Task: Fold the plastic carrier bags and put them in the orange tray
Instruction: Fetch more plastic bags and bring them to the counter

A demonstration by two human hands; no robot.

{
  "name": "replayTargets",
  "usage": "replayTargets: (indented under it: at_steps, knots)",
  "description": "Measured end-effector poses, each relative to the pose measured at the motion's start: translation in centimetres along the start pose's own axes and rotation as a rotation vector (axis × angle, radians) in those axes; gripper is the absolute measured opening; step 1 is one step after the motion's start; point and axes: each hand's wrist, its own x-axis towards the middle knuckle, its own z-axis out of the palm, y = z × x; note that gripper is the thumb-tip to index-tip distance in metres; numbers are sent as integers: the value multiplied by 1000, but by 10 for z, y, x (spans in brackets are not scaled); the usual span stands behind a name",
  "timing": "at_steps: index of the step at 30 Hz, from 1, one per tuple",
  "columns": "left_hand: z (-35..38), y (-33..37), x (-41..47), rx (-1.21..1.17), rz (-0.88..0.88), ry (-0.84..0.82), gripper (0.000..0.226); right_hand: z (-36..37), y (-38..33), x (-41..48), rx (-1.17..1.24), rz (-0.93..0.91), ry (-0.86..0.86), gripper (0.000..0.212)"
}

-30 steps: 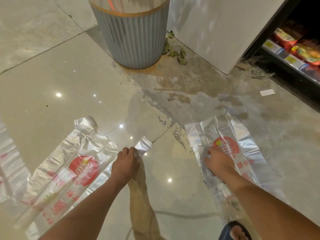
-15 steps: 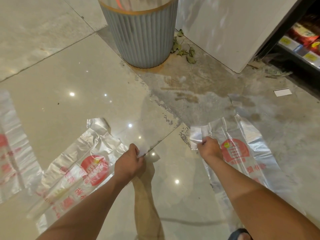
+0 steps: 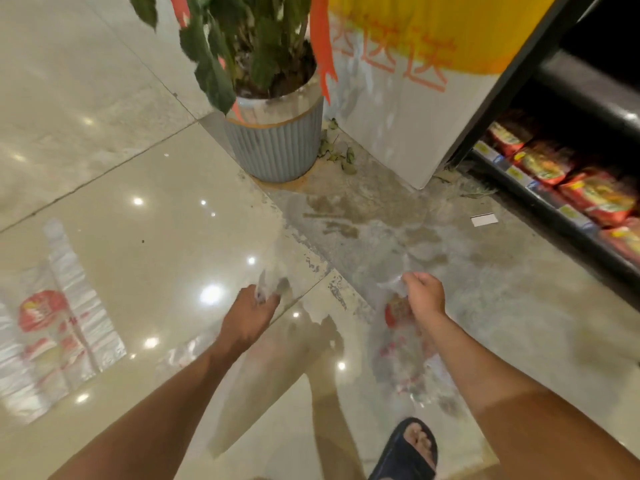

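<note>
A flat bag (image 3: 59,327) lies on the glossy floor (image 3: 138,150), left. The film looks thin, limp and slippery, best taken by its handles. The right hand (image 3: 424,297) pinches a hanging bag (image 3: 401,344); the left hand (image 3: 251,315) pinches a blurred bag (image 3: 266,287).

Bare forearms (image 3: 166,403), bare left hand (image 3: 247,315) and right hand (image 3: 424,294), dark open-toed sandal (image 3: 398,455) on one foot (image 3: 420,441).

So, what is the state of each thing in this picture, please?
Left hand, grips left bag.
Right hand, grips right bag.
Left bag, hanging, blurred.
Right bag, hanging, crumpled.
Floor bag, flat, unfolded.
Plant pot, upright.
</note>
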Motion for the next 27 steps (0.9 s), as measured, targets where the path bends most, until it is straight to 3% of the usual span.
replayTargets:
  at_steps: [5,9,12,14,17,24,27]
  knots:
    - [-58,94,-55,-2,104,-30,31,-100,-69,-69,61,51,16,31]
    - [-112,201,-96,-33,259,-84,41,-179,-142,-124,92,55,27,20]
    - [-148,289,-137,-9,299,-70,16,-240,-200,-163,127,20,22,22]
    - [-171,338,-157,50,276,-45,28,-279,-243,-188,142,7,5,19]
    - [-207,415,-184,32,332,-91,39,-335,-310,-221,143,-47,-41,17]
    - [-257,589,-244,-111,389,-74,39,-450,-442,-287,195,-237,-140,15]
    - [-269,650,-268,-190,482,-97,26,-485,-483,-308,261,-315,-184,25]
